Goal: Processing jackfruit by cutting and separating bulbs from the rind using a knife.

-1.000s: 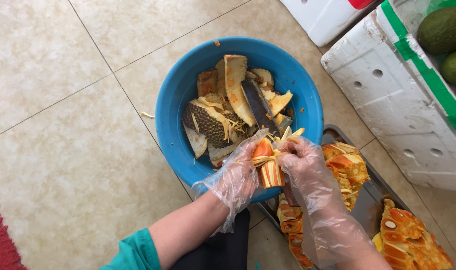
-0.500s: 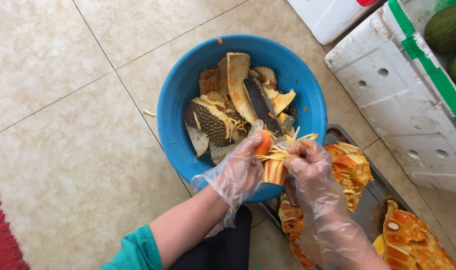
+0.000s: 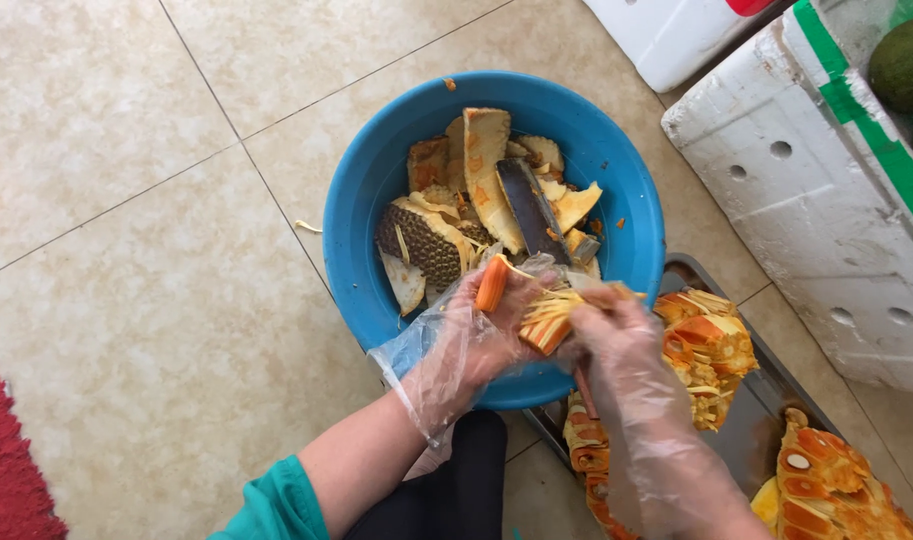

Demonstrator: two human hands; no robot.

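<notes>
Both my hands wear thin clear plastic gloves and meet over the near rim of a blue plastic basin (image 3: 376,190). My left hand (image 3: 476,335) grips an orange jackfruit pod (image 3: 492,285) with pale yellow fibres. My right hand (image 3: 621,345) pinches the stringy fibres (image 3: 548,318) of that same piece, pulling at them. Inside the basin lie spiky rind pieces (image 3: 431,240) and a wide knife blade (image 3: 529,210).
A dark metal tray (image 3: 746,430) at the right holds cut orange jackfruit sections (image 3: 711,345). A white foam box (image 3: 806,190) with green tape stands at the upper right, holding green fruit (image 3: 906,60). Beige tiled floor is at the left, a red mat (image 3: 6,470) at the lower left.
My hands have stayed over the basin's near rim. The orange pod has turned upward in my left hand while my right hand works the fibres apart.
</notes>
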